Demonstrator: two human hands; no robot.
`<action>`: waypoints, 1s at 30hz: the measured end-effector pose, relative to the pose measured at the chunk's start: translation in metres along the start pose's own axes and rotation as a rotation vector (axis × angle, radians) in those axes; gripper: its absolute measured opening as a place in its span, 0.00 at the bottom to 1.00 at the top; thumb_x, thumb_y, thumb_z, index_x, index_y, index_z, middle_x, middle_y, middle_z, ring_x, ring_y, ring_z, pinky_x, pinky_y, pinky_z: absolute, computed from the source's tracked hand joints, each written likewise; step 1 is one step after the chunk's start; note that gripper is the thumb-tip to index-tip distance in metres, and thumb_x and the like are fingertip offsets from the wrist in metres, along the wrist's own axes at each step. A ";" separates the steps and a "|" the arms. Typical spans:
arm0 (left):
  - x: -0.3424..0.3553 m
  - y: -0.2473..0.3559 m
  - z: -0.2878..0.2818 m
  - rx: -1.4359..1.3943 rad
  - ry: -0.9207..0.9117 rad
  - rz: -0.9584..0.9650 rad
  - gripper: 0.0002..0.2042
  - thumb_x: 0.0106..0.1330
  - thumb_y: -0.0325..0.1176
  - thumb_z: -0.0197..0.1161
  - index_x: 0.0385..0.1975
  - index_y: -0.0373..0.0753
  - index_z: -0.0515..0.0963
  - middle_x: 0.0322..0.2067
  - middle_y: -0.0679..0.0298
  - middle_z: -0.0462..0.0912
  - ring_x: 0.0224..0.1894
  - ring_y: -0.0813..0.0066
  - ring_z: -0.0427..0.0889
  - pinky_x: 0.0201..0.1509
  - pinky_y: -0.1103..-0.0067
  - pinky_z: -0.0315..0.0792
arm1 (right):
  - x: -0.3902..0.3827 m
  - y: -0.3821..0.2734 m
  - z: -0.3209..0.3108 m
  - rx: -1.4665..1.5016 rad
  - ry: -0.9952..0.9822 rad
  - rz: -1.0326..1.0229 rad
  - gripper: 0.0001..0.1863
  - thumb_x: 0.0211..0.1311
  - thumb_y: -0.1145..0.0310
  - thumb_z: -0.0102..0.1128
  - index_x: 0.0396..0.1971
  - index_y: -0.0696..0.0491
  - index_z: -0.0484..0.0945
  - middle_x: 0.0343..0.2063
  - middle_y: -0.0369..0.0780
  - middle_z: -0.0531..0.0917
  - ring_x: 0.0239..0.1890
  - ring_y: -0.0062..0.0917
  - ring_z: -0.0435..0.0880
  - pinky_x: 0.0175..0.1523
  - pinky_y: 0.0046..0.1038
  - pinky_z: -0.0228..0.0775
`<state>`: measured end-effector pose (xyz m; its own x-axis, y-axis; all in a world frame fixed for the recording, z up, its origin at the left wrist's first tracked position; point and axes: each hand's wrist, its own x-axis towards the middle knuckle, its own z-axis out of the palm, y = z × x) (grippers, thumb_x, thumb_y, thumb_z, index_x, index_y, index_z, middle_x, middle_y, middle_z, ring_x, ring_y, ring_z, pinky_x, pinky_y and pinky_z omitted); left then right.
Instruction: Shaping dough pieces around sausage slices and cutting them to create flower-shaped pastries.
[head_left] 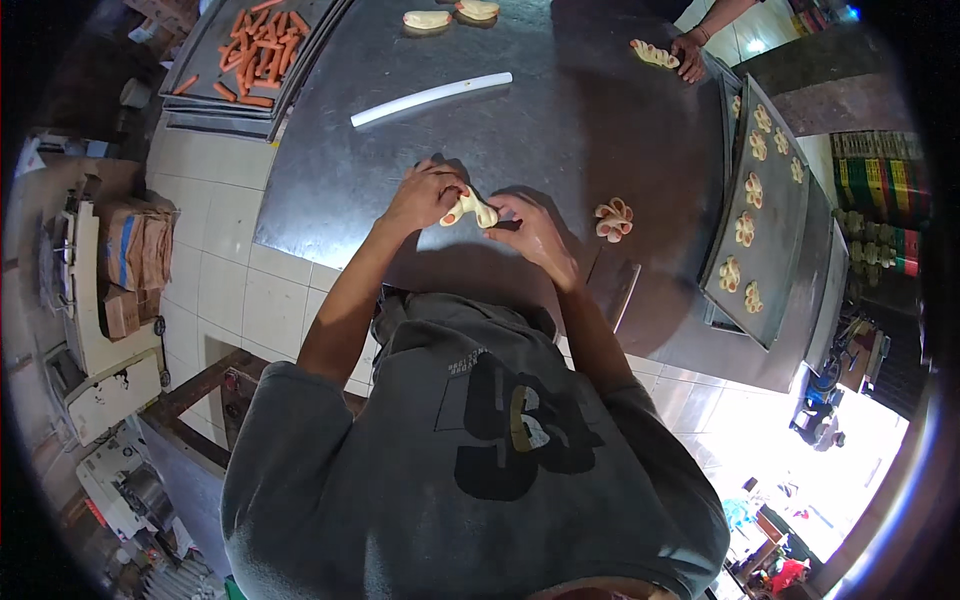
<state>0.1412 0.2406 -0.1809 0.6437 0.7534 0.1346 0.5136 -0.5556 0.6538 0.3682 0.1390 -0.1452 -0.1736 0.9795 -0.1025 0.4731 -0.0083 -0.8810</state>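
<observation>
Between my hands, above the near part of the dark metal table (500, 140), is a sausage roll of pale dough (468, 208), with orange-red sausage showing at its left end. My left hand (428, 194) grips the roll's left side, fingers curled over it. My right hand (532, 232) pinches the right end between thumb and fingers. Right of my right hand, a flower-shaped sausage bun (613, 219) with its slices fanned out lies on the table. A long white tube (432, 99) rests beyond my hands, slanting up to the right.
At far left, stacked trays (205, 95) hold several sausages (262, 50). Uncut dough rolls (428, 19) lie at the far edge. At far right, another person's hand (690, 55) touches a sliced roll (655, 54). A tray (775, 220) of shaped buns stands right; a thin flat strip (627, 297) lies near.
</observation>
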 end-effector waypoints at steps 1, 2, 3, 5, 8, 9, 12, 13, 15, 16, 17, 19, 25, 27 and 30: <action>0.000 0.002 -0.001 0.029 -0.044 -0.023 0.07 0.60 0.33 0.63 0.34 0.49 0.87 0.45 0.68 0.83 0.53 0.64 0.76 0.57 0.63 0.68 | -0.001 0.007 0.001 -0.001 0.030 0.004 0.22 0.50 0.71 0.75 0.47 0.54 0.82 0.43 0.41 0.84 0.45 0.32 0.83 0.49 0.33 0.76; -0.001 0.001 -0.001 0.027 -0.042 -0.025 0.07 0.60 0.33 0.63 0.34 0.49 0.87 0.45 0.68 0.83 0.53 0.64 0.76 0.57 0.63 0.68 | -0.002 0.012 0.003 -0.003 0.060 0.009 0.24 0.49 0.71 0.75 0.49 0.54 0.81 0.44 0.41 0.84 0.45 0.32 0.83 0.49 0.32 0.76; -0.001 0.003 -0.002 0.067 0.022 0.040 0.07 0.59 0.33 0.64 0.35 0.47 0.86 0.45 0.66 0.83 0.52 0.61 0.76 0.56 0.63 0.69 | -0.002 0.014 0.004 -0.006 0.058 0.005 0.24 0.49 0.71 0.75 0.49 0.54 0.81 0.44 0.41 0.84 0.45 0.32 0.83 0.49 0.32 0.76; -0.003 0.010 -0.002 0.108 0.091 0.103 0.08 0.59 0.32 0.64 0.36 0.46 0.85 0.44 0.64 0.83 0.51 0.59 0.77 0.54 0.63 0.70 | -0.001 0.018 0.006 0.018 0.085 -0.036 0.25 0.49 0.72 0.75 0.50 0.55 0.80 0.45 0.41 0.84 0.45 0.32 0.83 0.49 0.32 0.75; -0.011 0.055 -0.002 -0.053 0.228 -0.224 0.09 0.60 0.31 0.64 0.39 0.42 0.82 0.44 0.57 0.83 0.47 0.53 0.79 0.49 0.62 0.74 | 0.001 0.014 0.005 -0.006 0.068 -0.022 0.23 0.50 0.73 0.73 0.49 0.55 0.80 0.44 0.42 0.85 0.46 0.32 0.83 0.50 0.32 0.75; -0.018 0.065 0.001 -0.127 0.081 -0.264 0.10 0.61 0.31 0.63 0.41 0.40 0.80 0.43 0.54 0.82 0.46 0.50 0.80 0.48 0.62 0.75 | 0.002 0.013 0.004 -0.007 0.066 -0.023 0.23 0.50 0.73 0.73 0.49 0.55 0.80 0.44 0.42 0.85 0.46 0.32 0.83 0.50 0.32 0.75; -0.034 0.081 0.024 -0.220 -0.013 -0.258 0.11 0.62 0.31 0.63 0.44 0.39 0.78 0.43 0.50 0.81 0.43 0.47 0.81 0.45 0.60 0.76 | 0.006 0.013 0.001 -0.076 0.024 -0.020 0.22 0.51 0.73 0.72 0.49 0.54 0.80 0.43 0.42 0.85 0.46 0.32 0.84 0.49 0.32 0.76; -0.037 0.082 0.035 -0.240 0.035 -0.213 0.12 0.63 0.31 0.62 0.45 0.39 0.77 0.43 0.49 0.81 0.42 0.46 0.82 0.44 0.60 0.77 | 0.007 0.015 0.001 -0.055 0.004 0.001 0.22 0.52 0.72 0.72 0.50 0.53 0.80 0.43 0.42 0.85 0.45 0.32 0.84 0.48 0.32 0.77; -0.038 0.082 0.048 -0.139 0.083 -0.186 0.13 0.63 0.31 0.63 0.47 0.38 0.76 0.41 0.48 0.80 0.41 0.45 0.82 0.44 0.60 0.77 | 0.009 0.016 -0.002 -0.035 -0.020 0.019 0.22 0.53 0.72 0.71 0.50 0.53 0.80 0.43 0.42 0.85 0.44 0.33 0.85 0.46 0.32 0.77; -0.039 0.083 0.051 -0.110 0.089 -0.200 0.13 0.64 0.32 0.62 0.47 0.38 0.76 0.41 0.48 0.80 0.41 0.46 0.82 0.44 0.60 0.77 | 0.010 0.016 -0.004 -0.062 -0.054 0.003 0.22 0.53 0.71 0.71 0.50 0.53 0.80 0.42 0.41 0.86 0.44 0.32 0.85 0.46 0.31 0.78; -0.039 0.083 0.053 -0.082 0.095 -0.214 0.13 0.64 0.32 0.62 0.47 0.38 0.76 0.41 0.47 0.80 0.41 0.46 0.82 0.44 0.60 0.77 | 0.011 0.016 -0.006 -0.088 -0.088 -0.012 0.21 0.53 0.71 0.70 0.50 0.53 0.80 0.41 0.41 0.86 0.43 0.32 0.85 0.45 0.31 0.78; -0.040 0.077 0.061 -0.099 0.171 -0.195 0.12 0.64 0.32 0.63 0.46 0.37 0.76 0.40 0.47 0.81 0.40 0.46 0.82 0.43 0.60 0.77 | 0.013 0.013 -0.007 -0.066 -0.086 -0.003 0.20 0.54 0.74 0.69 0.49 0.53 0.81 0.40 0.40 0.86 0.42 0.28 0.85 0.44 0.30 0.78; -0.038 0.089 0.066 -0.294 0.367 -0.327 0.07 0.60 0.27 0.66 0.35 0.34 0.77 0.31 0.49 0.82 0.34 0.48 0.82 0.38 0.62 0.75 | 0.022 0.029 -0.012 0.085 -0.199 0.008 0.15 0.55 0.79 0.67 0.45 0.56 0.83 0.36 0.38 0.85 0.41 0.20 0.84 0.45 0.25 0.77; -0.036 0.088 0.067 -0.346 0.391 -0.353 0.07 0.58 0.26 0.67 0.32 0.33 0.77 0.29 0.49 0.82 0.32 0.48 0.82 0.37 0.63 0.75 | 0.022 0.033 -0.013 0.098 -0.225 -0.004 0.14 0.55 0.79 0.68 0.43 0.57 0.83 0.35 0.37 0.85 0.42 0.18 0.84 0.45 0.24 0.77; -0.037 0.083 0.072 -0.317 0.407 -0.408 0.09 0.56 0.27 0.69 0.31 0.33 0.76 0.29 0.49 0.81 0.31 0.50 0.82 0.36 0.63 0.75 | 0.023 0.033 -0.015 0.139 -0.201 0.007 0.12 0.54 0.80 0.68 0.40 0.58 0.84 0.34 0.37 0.85 0.41 0.18 0.84 0.45 0.23 0.77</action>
<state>0.2007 0.1417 -0.1850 0.1351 0.9890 0.0596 0.4388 -0.1137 0.8914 0.3927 0.1641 -0.1695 -0.3461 0.9196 -0.1861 0.3537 -0.0558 -0.9337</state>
